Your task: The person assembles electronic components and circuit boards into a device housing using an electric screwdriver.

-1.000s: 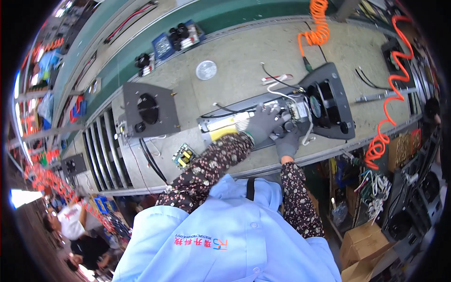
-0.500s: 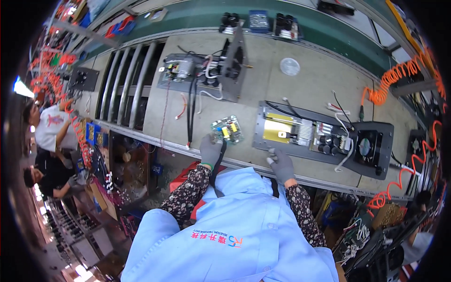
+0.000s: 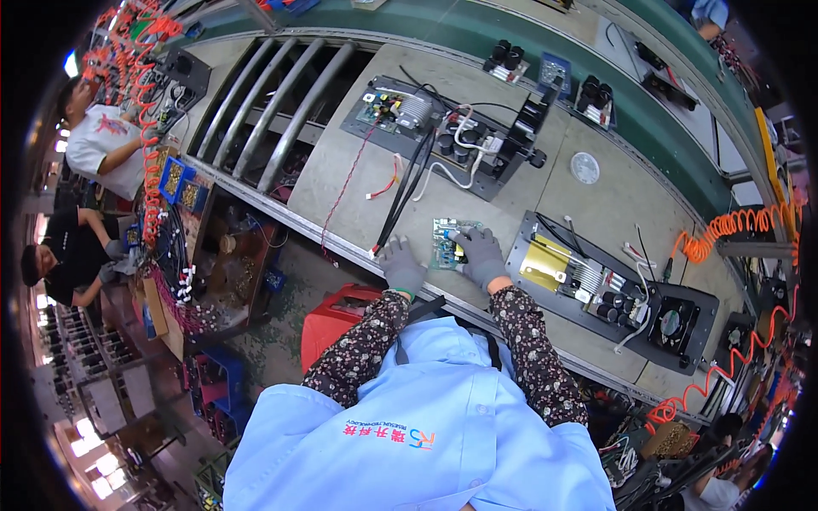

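Note:
A small green circuit board (image 3: 444, 244) with a yellow component lies on the worktable just in front of me. My right hand (image 3: 482, 258), in a grey glove, has its fingers curled over the board's right side and grips it there. To the left of the board, my left hand (image 3: 401, 266), also gloved, rests at the table's front edge with its fingers apart and nothing seen in them. Close to its fingertips are the ends of long black cables (image 3: 409, 189). These cables run from an open grey chassis (image 3: 486, 180) carrying boards, a heat sink and capacitors.
Right of my hand lies a second open chassis (image 3: 588, 277) with a yellow sheet and a fan. A clear round lid (image 3: 584, 168) sits farther back. Metal rollers (image 3: 285, 119) adjoin the table's left side. An orange coiled hose (image 3: 720, 232) hangs right. Two people work at left.
My left hand has let go of the circuit board and sits beside it. My right hand has come left from the second chassis onto the board, which has turned. The view has shifted.

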A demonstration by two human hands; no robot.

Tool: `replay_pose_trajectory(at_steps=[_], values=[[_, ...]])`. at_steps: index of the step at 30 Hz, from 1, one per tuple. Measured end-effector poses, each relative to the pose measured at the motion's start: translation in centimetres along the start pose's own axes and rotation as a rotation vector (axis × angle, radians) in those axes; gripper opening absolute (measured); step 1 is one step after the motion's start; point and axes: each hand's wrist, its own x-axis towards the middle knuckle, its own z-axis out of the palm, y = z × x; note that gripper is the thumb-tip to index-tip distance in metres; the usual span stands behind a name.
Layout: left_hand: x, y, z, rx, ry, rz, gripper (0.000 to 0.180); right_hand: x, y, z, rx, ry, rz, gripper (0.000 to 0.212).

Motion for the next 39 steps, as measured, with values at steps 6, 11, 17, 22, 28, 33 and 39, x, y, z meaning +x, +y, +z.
replay_pose_trajectory(at_steps=[6,11,17,22,28,33,39], values=[[-0.1,0.3,-0.4,0.072,-0.13,0.006,0.096,0.0,-0.4,0.6,0.091,0.015,0.043,0.058],[0.4,0.3,0.2,0.076,-0.118,0.015,0.096,-0.1,-0.3,1.2,0.243,0.083,0.164,0.062],[0.8,0.5,-0.6,0.122,-0.157,-0.031,0.098,-0.2,-1.2,2.3,0.225,0.183,0.232,0.059],[2.0,-0.5,-0.4,0.16,-0.166,-0.027,0.101,1.1,-2.7,2.0,0.212,0.18,0.287,0.053],[3.3,-2.4,-1.5,0.099,-0.19,-0.05,0.104,3.6,-4.7,1.2,0.16,0.116,0.281,0.051],[4.5,-3.9,-1.7,0.141,-0.138,-0.019,0.105,6.0,-5.2,3.7,0.06,0.161,0.27,0.046],[6.5,-7.4,-3.6,0.178,-0.144,-0.026,0.105,2.7,-6.9,1.5,0.337,0.372,0.317,0.047]])
